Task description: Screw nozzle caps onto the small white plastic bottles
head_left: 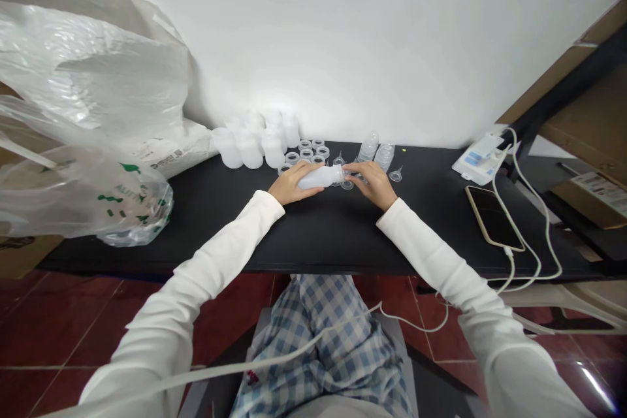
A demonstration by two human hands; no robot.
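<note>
My left hand (pixel 292 184) is wrapped round a white plastic bottle (pixel 318 177), which lies on its side in the air above the black table, mouth to the right. At that mouth, the fingers of my right hand (pixel 373 181) pinch the clear ring cap (pixel 339 174). Behind the bottle lie several clear ring caps (pixel 306 154) and a few clear nipple-like pieces (pixel 396 174). Several white bottles (pixel 252 144) stand in a group at the back left. Two stacks of clear domed covers (pixel 368 145) lean behind my right hand.
Large plastic bags (pixel 132 199) crowd the left end of the table (pixel 313 241). To the right are a phone (pixel 494 217) with a charging cable and a white power strip (pixel 477 158). A cable crosses my lap, and a white wall rises behind.
</note>
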